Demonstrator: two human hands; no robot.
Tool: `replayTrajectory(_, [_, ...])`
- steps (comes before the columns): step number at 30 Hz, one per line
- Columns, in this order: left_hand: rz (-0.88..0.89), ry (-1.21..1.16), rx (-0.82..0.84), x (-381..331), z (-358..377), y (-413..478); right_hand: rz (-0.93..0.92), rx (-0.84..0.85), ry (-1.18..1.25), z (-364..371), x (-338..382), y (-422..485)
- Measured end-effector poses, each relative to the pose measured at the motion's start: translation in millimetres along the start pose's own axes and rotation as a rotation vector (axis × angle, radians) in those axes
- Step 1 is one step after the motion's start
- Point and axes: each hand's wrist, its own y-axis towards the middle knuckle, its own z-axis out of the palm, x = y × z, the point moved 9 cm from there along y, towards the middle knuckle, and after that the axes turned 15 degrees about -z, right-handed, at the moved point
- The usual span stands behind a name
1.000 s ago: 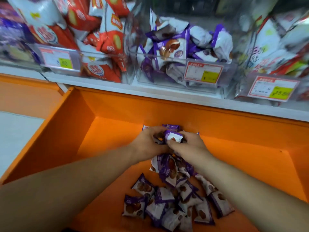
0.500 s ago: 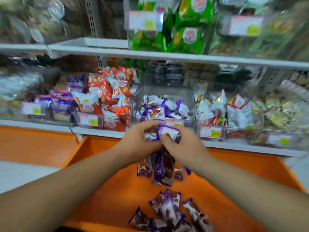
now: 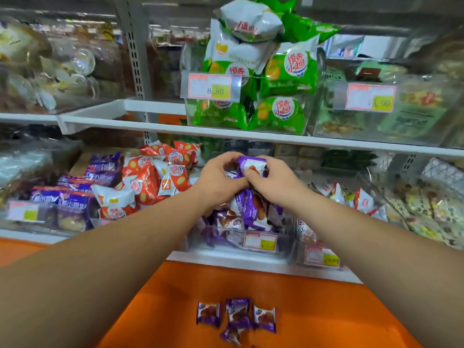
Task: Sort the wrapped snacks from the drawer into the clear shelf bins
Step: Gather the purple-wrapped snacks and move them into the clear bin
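Snacks (image 3: 251,165) in purple wrappers are bunched between both hands, with the left hand (image 3: 218,177) and right hand (image 3: 277,183) curled around the bundle from either side, and a couple of wrappers dangle out underneath. The bundle is right over the open top of the clear bin (image 3: 221,241), which already holds the same purple ones on the lower shelf. It's a shop aisle with white shelves and rows of clear bins with price tags. The orange drawer (image 3: 313,310) is pulled out below, and a few strays (image 3: 236,315) lie near its front edge. A second ago both hands were down in the drawer grabbing from the pile. Half a second ago they were lifting in front of the bin, and now they're up above it. The view has tipped up too, so the upper shelf (image 3: 226,133) and green packs (image 3: 286,71) fill the top. Room-wise, the upper shelf's edge runs just above the knuckles, so the gap over the bin is fairly tight. Red packs (image 3: 155,177) crowd the left side, and another bin sits just beside on the right.
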Motion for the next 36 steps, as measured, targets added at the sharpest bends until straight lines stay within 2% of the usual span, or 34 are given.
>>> replayTrajectory(4, [-0.011,0.107,0.010,25,18,22,0.000,0.117,-0.092,18,-31,16])
replayTrajectory(7, [-0.048,0.410,0.068,46,34,25,0.047,0.273,-0.150,38,-54,2])
replayTrajectory(10, [0.002,0.775,-0.045,44,22,18,0.034,0.358,-0.298,53,-69,-6])
replayTrajectory(12, [0.012,0.931,-0.056,44,15,12,0.051,0.389,-0.375,59,-76,-7])
replayTrajectory(16, [0.015,0.870,0.024,42,5,-8,0.074,0.484,-0.500,63,-73,-5])
replayTrajectory(21, [0.165,0.727,-0.066,22,-21,-45,-0.002,0.314,-0.455,41,-28,-15])
replayTrajectory(24, [0.243,0.621,-0.147,30,-32,-81,-0.183,0.120,-0.495,27,8,-47])
replayTrajectory(26, [0.205,0.563,-0.099,50,-25,-102,-0.303,0.055,-0.472,32,30,-77])
replayTrajectory(28, [0.140,0.527,-0.018,77,-9,-119,-0.249,0.137,-0.386,51,30,-111])
replayTrajectory(32, [-0.098,0.547,0.171,151,31,-148,0.009,0.534,-0.224,117,-18,-179])
replayTrajectory(36, [-0.219,0.675,0.419,213,65,-179,0.289,0.672,-0.061,164,-82,-237])
